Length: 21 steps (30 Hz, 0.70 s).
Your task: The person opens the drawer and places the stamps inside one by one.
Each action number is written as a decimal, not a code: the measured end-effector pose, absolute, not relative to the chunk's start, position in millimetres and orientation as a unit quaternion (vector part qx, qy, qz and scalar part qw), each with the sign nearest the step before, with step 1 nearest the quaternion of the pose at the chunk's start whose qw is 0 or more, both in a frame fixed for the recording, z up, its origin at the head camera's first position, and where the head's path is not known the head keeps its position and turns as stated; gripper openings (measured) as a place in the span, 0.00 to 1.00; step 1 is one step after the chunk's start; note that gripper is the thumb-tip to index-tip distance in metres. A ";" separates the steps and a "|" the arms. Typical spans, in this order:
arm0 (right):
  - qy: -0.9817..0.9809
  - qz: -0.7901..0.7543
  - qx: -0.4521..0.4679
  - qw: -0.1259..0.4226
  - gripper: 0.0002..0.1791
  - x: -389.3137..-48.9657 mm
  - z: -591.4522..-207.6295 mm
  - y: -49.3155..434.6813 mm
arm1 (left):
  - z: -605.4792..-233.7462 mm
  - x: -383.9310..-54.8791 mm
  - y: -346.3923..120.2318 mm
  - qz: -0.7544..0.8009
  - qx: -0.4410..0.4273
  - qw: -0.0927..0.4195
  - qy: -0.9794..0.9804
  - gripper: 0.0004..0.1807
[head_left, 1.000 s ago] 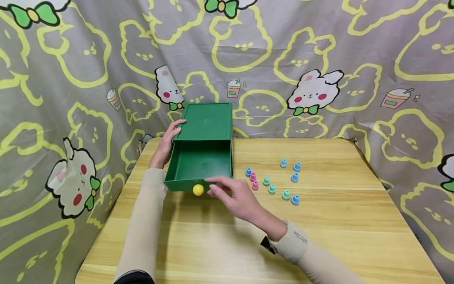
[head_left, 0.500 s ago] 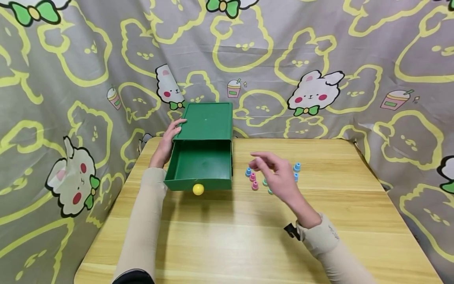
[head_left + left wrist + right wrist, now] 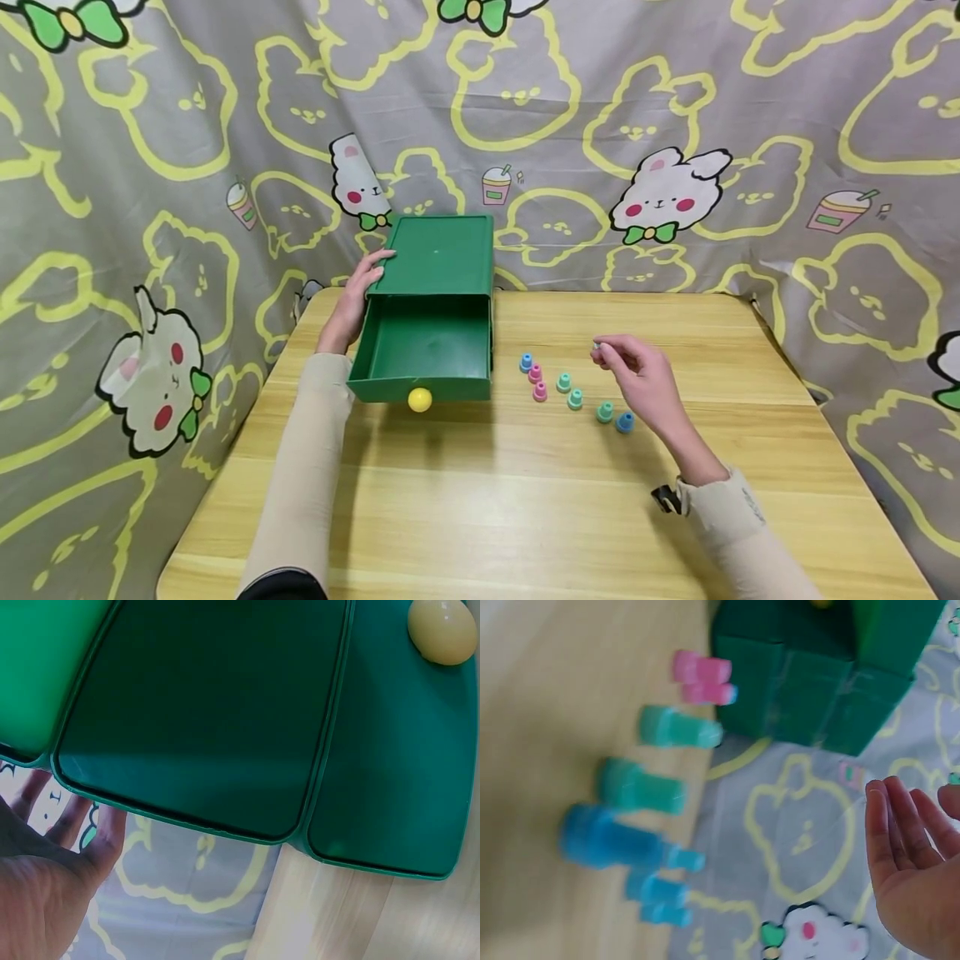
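A green drawer box (image 3: 438, 254) stands on the table, its drawer (image 3: 420, 389) pulled out and showing a bare floor. A yellow ball knob (image 3: 420, 400) sits on the drawer front. My left hand (image 3: 351, 304) rests along the box's left side, fingertips at the top edge. My right hand (image 3: 645, 375) is over the right of the table, with a bit of light blue showing right at the fingertips. In the right wrist view, its fingers are extended, apart from the blurred small stepped plastic pegs: pink (image 3: 697, 669), green (image 3: 679, 726) and blue (image 3: 615, 836).
Between box and right hand, a blue peg (image 3: 526, 362), two pink pegs (image 3: 539, 391) and several green pegs (image 3: 574, 399) stand on the wooden table (image 3: 480, 517). Another blue peg (image 3: 625, 422) is below the right hand. A grey patterned curtain (image 3: 547, 125) closes off the back and sides.
My right hand has moved from the drawer front rightward across the table to the blue pegs, hiding some of them. The left hand, box and drawer have stayed put.
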State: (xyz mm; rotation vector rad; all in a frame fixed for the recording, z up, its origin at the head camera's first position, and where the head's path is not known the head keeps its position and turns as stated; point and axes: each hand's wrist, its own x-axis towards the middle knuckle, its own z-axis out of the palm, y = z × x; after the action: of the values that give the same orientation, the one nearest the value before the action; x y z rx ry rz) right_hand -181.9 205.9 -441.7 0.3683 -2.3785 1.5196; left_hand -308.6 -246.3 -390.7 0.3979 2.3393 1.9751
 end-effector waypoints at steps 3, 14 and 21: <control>-0.843 0.507 0.121 0.132 0.14 -181.5 -455.9 215.4 | -390.5 -308.9 -245.9 0.640 0.128 0.027 0.757 0.28; -0.891 0.446 0.080 0.029 0.21 -175.8 -504.8 245.2 | -393.1 -310.4 -246.3 0.646 0.129 0.024 0.752 0.27; -0.888 0.451 0.089 -0.024 0.25 -172.6 -517.1 256.2 | -394.9 -311.5 -247.3 0.646 0.129 0.024 0.752 0.27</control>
State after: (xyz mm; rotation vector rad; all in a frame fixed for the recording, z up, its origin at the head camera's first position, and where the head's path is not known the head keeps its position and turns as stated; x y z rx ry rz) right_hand -172.6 256.2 -517.1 0.2846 -2.8331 1.4375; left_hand -311.5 -247.3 -394.9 0.3981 2.3265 2.0009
